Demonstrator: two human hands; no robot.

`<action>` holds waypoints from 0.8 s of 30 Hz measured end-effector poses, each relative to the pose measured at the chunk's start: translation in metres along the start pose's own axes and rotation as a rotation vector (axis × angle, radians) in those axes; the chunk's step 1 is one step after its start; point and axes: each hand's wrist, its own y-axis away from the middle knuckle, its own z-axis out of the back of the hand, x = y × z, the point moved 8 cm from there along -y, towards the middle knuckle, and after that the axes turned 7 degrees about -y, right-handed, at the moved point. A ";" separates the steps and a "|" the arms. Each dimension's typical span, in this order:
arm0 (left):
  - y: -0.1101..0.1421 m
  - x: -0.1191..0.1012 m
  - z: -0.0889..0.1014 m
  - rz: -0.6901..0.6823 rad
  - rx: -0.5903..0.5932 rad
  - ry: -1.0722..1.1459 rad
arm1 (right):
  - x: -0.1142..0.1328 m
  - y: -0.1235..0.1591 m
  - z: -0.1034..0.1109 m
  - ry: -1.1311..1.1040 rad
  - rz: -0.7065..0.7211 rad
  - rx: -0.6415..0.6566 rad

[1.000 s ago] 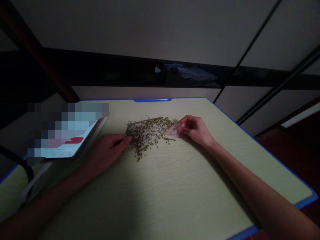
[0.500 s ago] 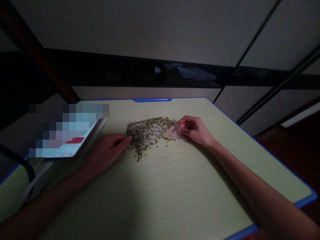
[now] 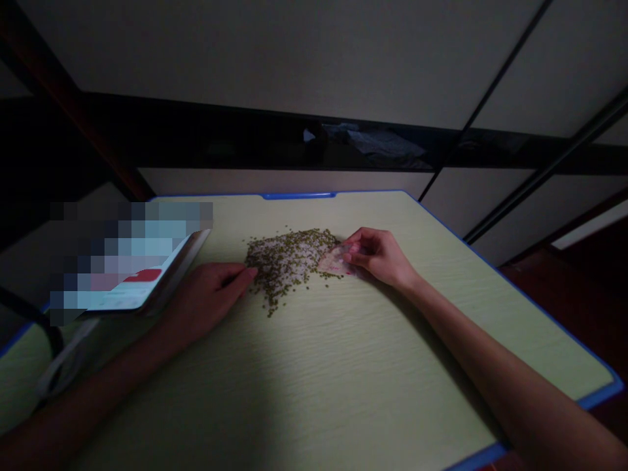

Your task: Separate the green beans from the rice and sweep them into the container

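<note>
A spread-out heap of small green beans, likely mung beans (image 3: 275, 261), mixed with pale rice-like grains, lies on the light wood-grain table (image 3: 314, 379). At the heap's left edge is my left hand (image 3: 213, 291), thumb and fingers pressed together; what the tips pinch, if anything, is hidden. My right hand (image 3: 380, 256) is closed on a small clear plastic bag (image 3: 336, 260) with reddish print, beside the heap's right edge. The bag lies low over the table, its mouth end towards the grains. Whether anything is inside it, I cannot tell.
A tablet or phone (image 3: 142, 288), partly blurred out, stands tilted at the left, with a dark cable (image 3: 52, 333) near it. The table has a blue edge (image 3: 299, 195). Behind it rises a pale cabinet (image 3: 275, 65) with a dark open shelf holding a crumpled bag (image 3: 383, 145).
My right hand and the plastic bag have shifted very slightly left, against the heap. My left hand stays almost in place, and the view has moved a little.
</note>
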 end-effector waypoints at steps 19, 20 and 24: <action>0.000 0.000 0.001 -0.011 -0.018 0.003 | 0.000 -0.001 0.010 0.092 0.017 -0.116; 0.000 0.000 0.001 -0.010 -0.016 0.006 | 0.001 -0.001 0.011 0.091 0.019 -0.125; -0.001 0.000 0.001 -0.008 -0.022 -0.002 | 0.002 -0.001 0.010 0.085 0.034 -0.121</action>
